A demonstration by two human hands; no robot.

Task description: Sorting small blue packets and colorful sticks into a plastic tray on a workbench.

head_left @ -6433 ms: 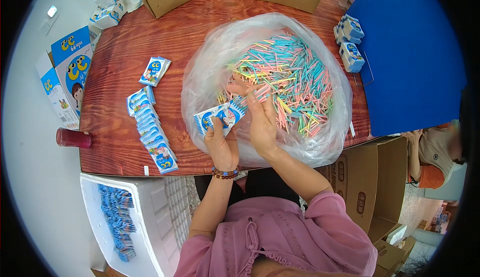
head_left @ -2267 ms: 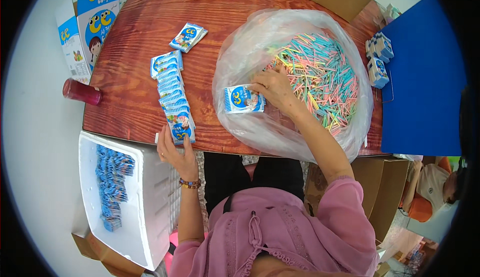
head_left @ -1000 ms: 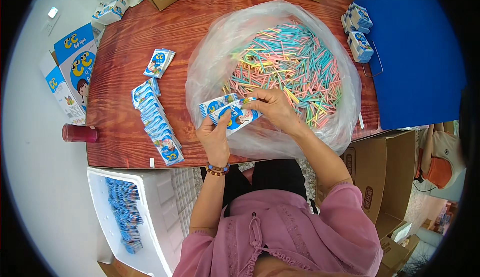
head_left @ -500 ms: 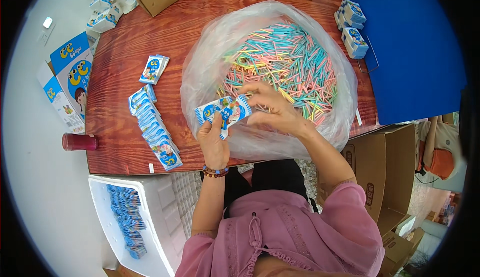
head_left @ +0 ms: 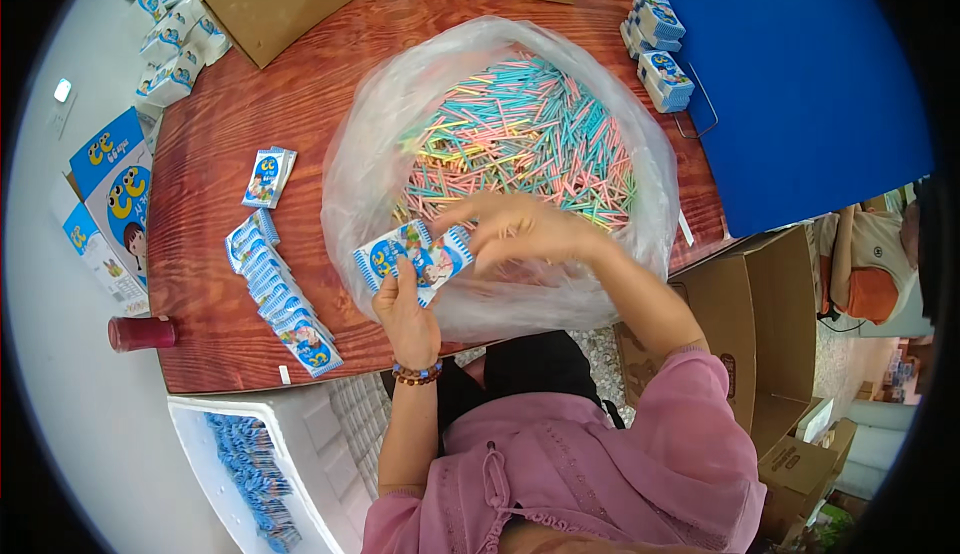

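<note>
Hands meet over the near edge of the clear plastic bag (head_left: pixel 370 144) of coloured sticks (head_left: pixel 520 139). Your left hand (head_left: pixel 408 314) is closed on a blue-and-white packet (head_left: pixel 412 256), thumb and fingers wrapped round its lower edge, packet held flat and tilted just above the bag's rim. Your right hand (head_left: pixel 520 234) sits at the packet's right end, fingers partly curled and touching it; whether it pinches anything cannot be told, since the hand is blurred. Left of your left hand, a row of matching packets (head_left: pixel 285 299) lies overlapped on the wooden table (head_left: pixel 300 104). Further left stands a red cylinder (head_left: pixel 140 333).
</note>
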